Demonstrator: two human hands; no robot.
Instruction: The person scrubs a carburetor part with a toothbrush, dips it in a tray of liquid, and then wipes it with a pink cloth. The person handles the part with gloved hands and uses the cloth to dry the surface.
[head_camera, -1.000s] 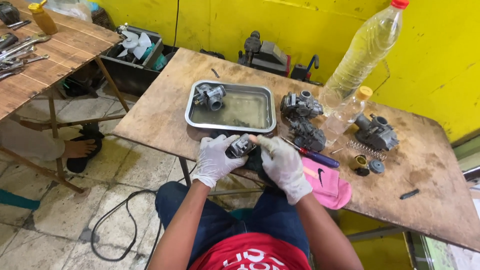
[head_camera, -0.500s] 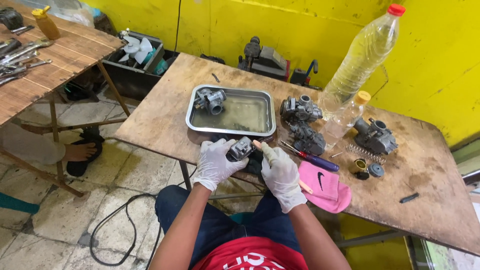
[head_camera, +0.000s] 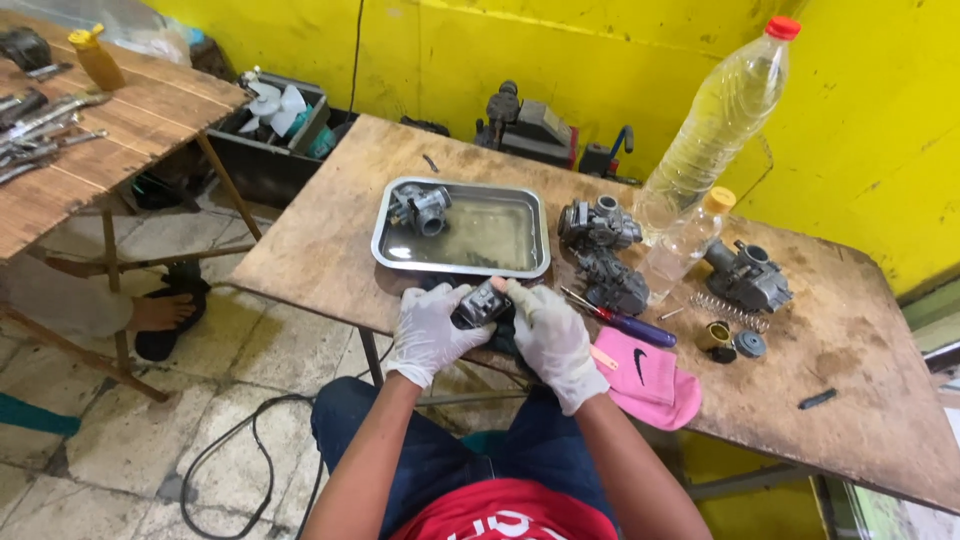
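Note:
Both my hands wear white gloves and meet at the near edge of a worn wooden table. My left hand grips a small dark metal carburetor part from the left. My right hand holds the same part from the right, thumb resting on top. Just beyond them stands a steel tray of liquid with another grey carburetor body lying in its far left corner.
Right of the tray lie two carburetor bodies, a screwdriver, a pink cloth, a spring, small caps, a third carburetor and two clear bottles. A second table with tools stands left; another person's foot rests beneath it.
My hands stay together on the part near the table edge, shifting it only slightly. The view has drifted a little.

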